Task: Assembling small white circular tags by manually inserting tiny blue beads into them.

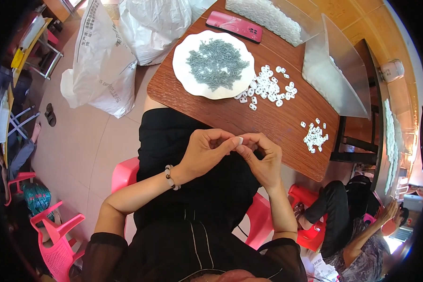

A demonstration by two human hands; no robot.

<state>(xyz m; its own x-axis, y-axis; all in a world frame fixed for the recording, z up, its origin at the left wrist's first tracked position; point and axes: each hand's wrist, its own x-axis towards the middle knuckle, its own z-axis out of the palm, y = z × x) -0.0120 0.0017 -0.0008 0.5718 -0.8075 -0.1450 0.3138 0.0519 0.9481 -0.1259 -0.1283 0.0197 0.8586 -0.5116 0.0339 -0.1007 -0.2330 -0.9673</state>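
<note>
My left hand (204, 152) and my right hand (264, 157) meet above my lap at the table's near edge, fingertips together. Both are closed in a pinch; whatever lies between the fingers is too small and covered to name. Beyond them on the brown wooden table (211, 115) stands a white scalloped plate (183, 77) heaped with small grey pin-like pieces (216, 63). Against the plate's right side lies a loose pile of small white oval pieces with holes (268, 87). A smaller pile of similar white pieces (315, 137) is at the table's right end.
A pink phone (234, 27) lies behind the plate. Clear bins of white pieces (268, 18) (331, 70) stand along the far right edge. White sacks (103, 70) are on the floor at left. Pink chairs (58, 239) and another person (362, 244) are nearby.
</note>
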